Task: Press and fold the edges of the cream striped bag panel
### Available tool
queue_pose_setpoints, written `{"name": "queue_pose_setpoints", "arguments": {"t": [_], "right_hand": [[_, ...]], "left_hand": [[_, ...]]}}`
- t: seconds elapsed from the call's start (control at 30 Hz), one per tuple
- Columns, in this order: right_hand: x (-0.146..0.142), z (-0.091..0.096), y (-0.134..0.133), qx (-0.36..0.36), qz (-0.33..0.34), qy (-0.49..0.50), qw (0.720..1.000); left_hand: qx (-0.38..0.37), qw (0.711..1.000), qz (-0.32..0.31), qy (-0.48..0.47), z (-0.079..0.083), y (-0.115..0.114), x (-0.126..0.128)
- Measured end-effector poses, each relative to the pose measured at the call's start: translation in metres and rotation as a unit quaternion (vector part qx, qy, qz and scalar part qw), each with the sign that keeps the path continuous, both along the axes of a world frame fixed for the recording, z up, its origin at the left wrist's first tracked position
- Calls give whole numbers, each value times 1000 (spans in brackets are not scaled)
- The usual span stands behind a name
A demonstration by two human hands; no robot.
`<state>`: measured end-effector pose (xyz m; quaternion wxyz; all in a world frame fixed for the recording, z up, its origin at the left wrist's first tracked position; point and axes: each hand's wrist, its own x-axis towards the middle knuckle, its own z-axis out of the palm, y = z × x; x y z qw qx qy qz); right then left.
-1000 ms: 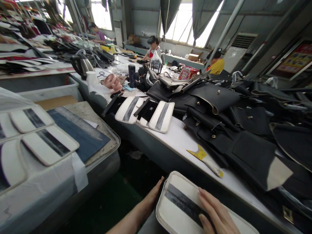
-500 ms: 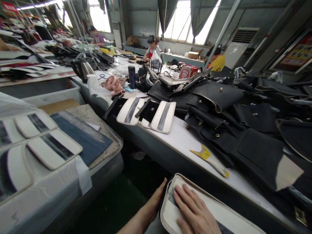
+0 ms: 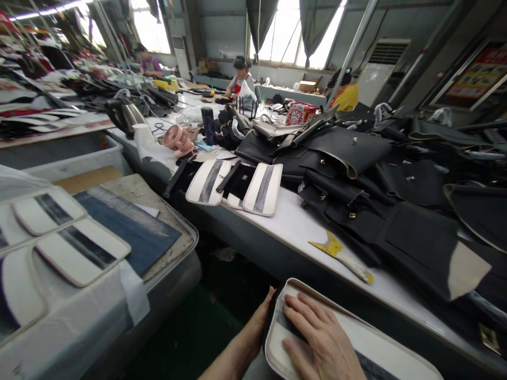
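At the bottom of the view lies a white bag panel (image 3: 380, 338) with rounded corners, a raised pale rim and a dark stripe along its middle. My right hand (image 3: 320, 338) rests flat on its face, with fingers stretched out over the stripe. Along the panel's left edge my left hand (image 3: 255, 332) grips from the side, beside a dark strip of material; most of its fingers are hidden behind the edge. Similar striped panels (image 3: 263, 190) lie on the white table, next to black pieces (image 3: 240, 182).
Black leather bag parts (image 3: 420, 232) with metal clasps are heaped on the right of the white table (image 3: 293, 221). A yellow-and-white tool (image 3: 336, 253) lies near its edge. At left, a bin (image 3: 174, 274) bears a blue sheet (image 3: 127, 221) and striped panels (image 3: 83, 248). Several people work behind.
The panel appears slightly further right in view, both hands moving with it. My right hand stays flat on the panel and my left at its edge. The camera has turned a little.
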<state>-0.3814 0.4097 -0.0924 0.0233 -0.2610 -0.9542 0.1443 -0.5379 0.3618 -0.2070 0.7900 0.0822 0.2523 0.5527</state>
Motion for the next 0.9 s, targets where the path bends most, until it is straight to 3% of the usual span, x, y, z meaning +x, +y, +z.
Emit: {"name": "queue_pose_setpoints", "arguments": {"t": [0.2, 0.5, 0.57, 0.63, 0.73, 0.83, 0.9], "right_hand": [[8, -9, -5, -78, -27, -2, 997], [4, -14, -11, -66, -51, 17, 996], [6, -17, -11, -66, -54, 28, 996], [7, -20, -12, -65, -60, 39, 995], [8, -22, -14, -58, -66, 62, 994], [9, -23, -14, -46, -58, 82, 994], [10, -23, -11, -39, -49, 86, 994]], "left_hand": [[1, 999, -40, 20, 5, -5, -2], [-39, 986, -31, 157, 10, -11, -4], [-31, 974, 4, 224, 18, -12, -11], [2, 934, 47, 353, 35, -14, -22], [71, 828, 23, 555, 70, -13, -36], [102, 729, -8, 677, 100, -10, -39], [119, 674, -3, 729, 109, -8, -37]]}}
